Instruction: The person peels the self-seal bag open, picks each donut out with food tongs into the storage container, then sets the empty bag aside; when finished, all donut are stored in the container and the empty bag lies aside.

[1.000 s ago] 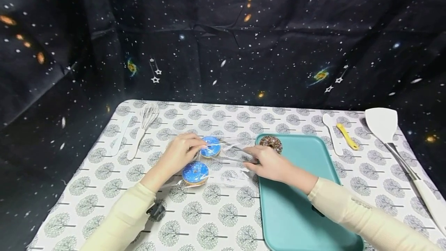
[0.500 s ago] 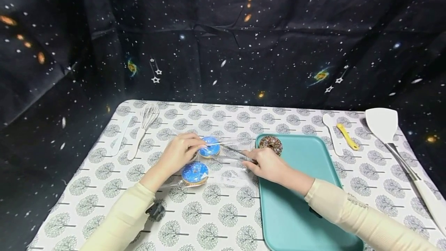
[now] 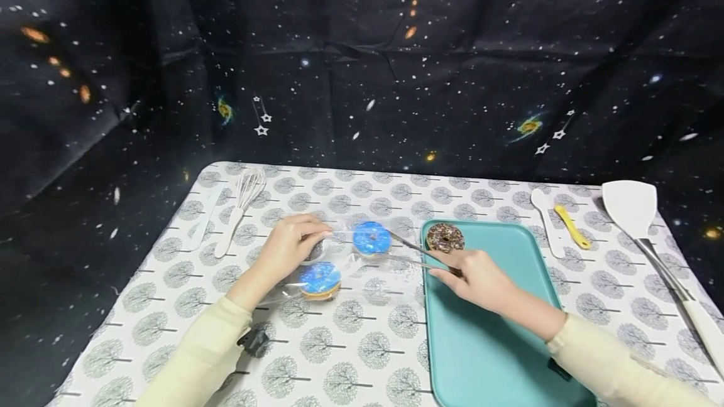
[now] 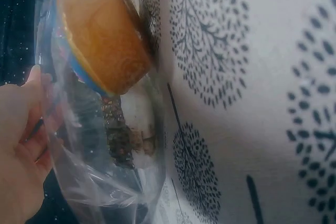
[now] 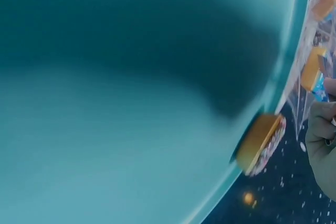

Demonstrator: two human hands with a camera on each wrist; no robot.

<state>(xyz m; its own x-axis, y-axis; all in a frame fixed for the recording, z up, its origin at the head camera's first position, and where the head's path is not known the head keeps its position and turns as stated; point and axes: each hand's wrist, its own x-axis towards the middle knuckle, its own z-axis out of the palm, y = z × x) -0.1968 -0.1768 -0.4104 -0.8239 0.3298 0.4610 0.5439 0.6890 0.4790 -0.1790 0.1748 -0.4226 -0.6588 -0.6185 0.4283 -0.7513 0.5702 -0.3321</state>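
My left hand pinches the upper edge of a clear plastic bag lying on the table. Inside it, near that hand, is a blue-iced donut; a dark sprinkled donut beside it is mostly hidden by the hand in the head view. My right hand grips metal tongs over the tray's left edge. Between the tong tips sits another blue-iced donut, near the bag's mouth. A chocolate sprinkled donut rests in the far left corner of the teal tray.
Left of the bag lie a whisk and a pale flat utensil. Right of the tray are a white spoon, a yellow-handled utensil and a large white spatula. A dark star-patterned cloth hangs behind the table.
The right hand and tongs have moved right, drawing the held blue donut away from the left hand toward the tray. The left hand keeps its hold on the bag. The head view shifted slightly.
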